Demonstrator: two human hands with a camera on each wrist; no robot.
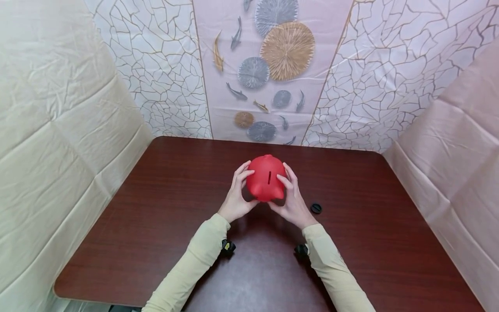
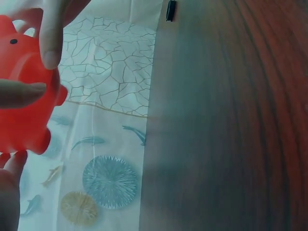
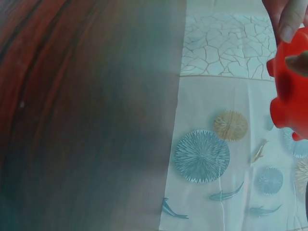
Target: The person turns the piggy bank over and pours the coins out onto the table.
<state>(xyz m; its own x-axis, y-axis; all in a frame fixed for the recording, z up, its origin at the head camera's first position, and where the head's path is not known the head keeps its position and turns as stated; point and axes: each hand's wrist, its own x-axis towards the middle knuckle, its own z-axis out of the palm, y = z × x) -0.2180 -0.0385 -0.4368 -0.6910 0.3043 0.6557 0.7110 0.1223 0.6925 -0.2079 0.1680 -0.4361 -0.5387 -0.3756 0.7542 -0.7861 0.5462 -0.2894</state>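
Observation:
A red piggy bank is held between both hands in front of me, its dark coin slot facing up toward the head view. My left hand grips its left side, fingers curled over the top and thumb underneath. On the opposite side my right hand grips it the same way. The left wrist view shows the piggy bank from the side, with an eye and stubby feet, raised over the table. In the right wrist view a darker round patch marks the underside of the piggy bank.
A small round black cap lies on the brown wooden table, just right of my right wrist. Patterned cloth hangs behind the far table edge, and pale quilted cloth flanks both sides.

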